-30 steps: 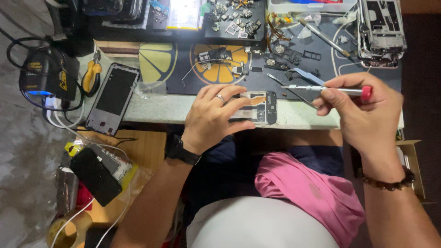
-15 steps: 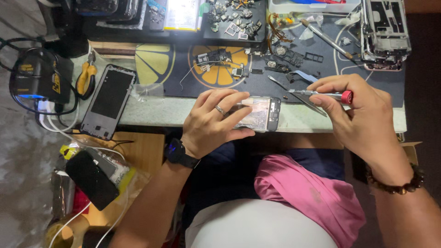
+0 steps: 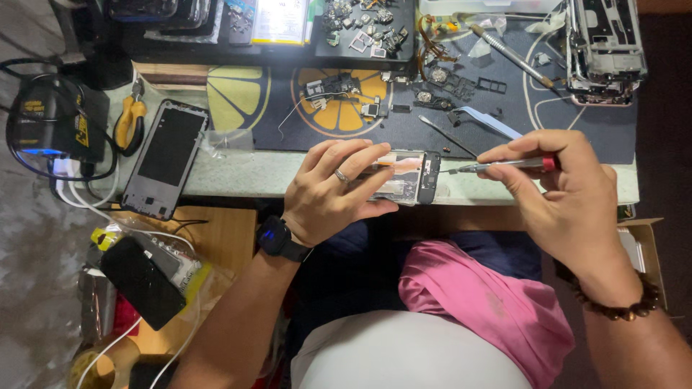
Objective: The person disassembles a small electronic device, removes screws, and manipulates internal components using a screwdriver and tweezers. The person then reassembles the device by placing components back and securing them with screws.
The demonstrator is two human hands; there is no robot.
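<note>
Left hand [image 3: 331, 191] steadies flat opened phone [image 3: 411, 175]; right hand [image 3: 559, 191] grips slim metal screwdriver [image 3: 504, 165].

My left hand [image 3: 333, 189] hides most of the opened phone [image 3: 412, 176] at the table's [image 3: 245, 173] front edge. The picture's top edge crops the parts tray [image 3: 364, 29]; its small pieces are indistinct.

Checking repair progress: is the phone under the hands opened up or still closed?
Opened: the phone under the left hand shows bare internal parts; the right hand points a screwdriver at it.
</note>
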